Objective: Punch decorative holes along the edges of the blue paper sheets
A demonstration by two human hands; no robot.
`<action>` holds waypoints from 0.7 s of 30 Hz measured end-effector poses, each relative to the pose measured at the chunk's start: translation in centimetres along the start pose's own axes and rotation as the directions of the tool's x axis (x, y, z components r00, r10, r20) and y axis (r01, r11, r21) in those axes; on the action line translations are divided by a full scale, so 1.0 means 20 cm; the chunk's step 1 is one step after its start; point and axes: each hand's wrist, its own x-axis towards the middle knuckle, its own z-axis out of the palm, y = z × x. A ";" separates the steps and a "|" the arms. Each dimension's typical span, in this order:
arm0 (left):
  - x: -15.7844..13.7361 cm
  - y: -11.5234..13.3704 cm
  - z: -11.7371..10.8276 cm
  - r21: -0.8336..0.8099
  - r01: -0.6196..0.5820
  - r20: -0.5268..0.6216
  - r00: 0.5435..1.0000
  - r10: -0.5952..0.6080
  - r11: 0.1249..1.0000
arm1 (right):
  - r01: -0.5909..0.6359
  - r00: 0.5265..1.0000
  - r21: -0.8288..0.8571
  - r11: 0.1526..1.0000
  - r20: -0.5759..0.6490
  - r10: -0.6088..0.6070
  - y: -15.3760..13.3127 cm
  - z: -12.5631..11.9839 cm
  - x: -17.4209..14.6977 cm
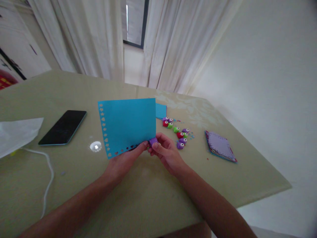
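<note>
Over tbl (148, 195) | L hand (126, 161) grips blue sheet (128, 125) | R hand (167, 152) pinches purple punch (153, 141) @ btm crnr

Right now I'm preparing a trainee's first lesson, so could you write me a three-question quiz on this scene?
1. True or false: the right hand holds a red object.
2. Which edges of the blue sheet show cutouts? (a) left and bottom (b) top and right
3. Fill in: the stack of cards lies to the ____ of the googly-eyed gadgets, as pictured.

Key: 1. False, a purple object. 2. a. 3. right.
</note>
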 end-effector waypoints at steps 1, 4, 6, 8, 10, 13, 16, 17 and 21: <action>0.00 0.00 0.00 -0.002 -0.003 0.003 1.000 0.003 1.000 | -0.007 1.000 0.003 1.000 -0.003 0.007 0.00 0.00 0.00; 0.00 0.01 0.01 -0.003 -0.030 -0.009 1.000 0.030 1.000 | -0.019 1.000 0.008 1.000 -0.010 0.019 0.00 0.00 0.00; 0.00 0.01 0.01 0.007 -0.039 -0.017 0.999 0.039 0.999 | -0.017 1.000 0.005 1.000 -0.013 0.017 0.00 0.00 0.00; 0.00 0.02 0.00 0.019 -0.026 -0.004 1.000 0.027 0.999 | -0.006 1.000 -0.004 1.000 -0.023 0.006 0.00 0.00 0.00; 0.01 0.03 0.00 0.011 -0.025 0.023 0.999 0.024 1.000 | 0.004 1.000 -0.014 1.000 -0.030 -0.004 0.00 0.00 0.00; 0.01 0.05 0.00 -0.018 -0.052 0.057 0.997 0.053 0.999 | 0.034 0.998 -0.030 0.999 -0.042 -0.035 0.00 0.01 -0.01; 0.00 0.06 -0.02 -0.007 -0.054 0.044 0.998 0.054 0.999 | 0.057 0.998 -0.055 0.997 -0.032 -0.059 0.01 0.02 -0.01; 0.00 0.05 -0.02 -0.001 -0.048 0.036 0.998 0.048 0.999 | 0.058 0.998 -0.061 0.996 -0.024 -0.060 0.01 0.02 -0.01; -0.01 0.03 -0.04 -0.009 0.061 0.046 0.997 -0.061 0.998 | 0.140 0.985 -0.106 0.985 -0.086 -0.149 -0.04 -0.03 0.02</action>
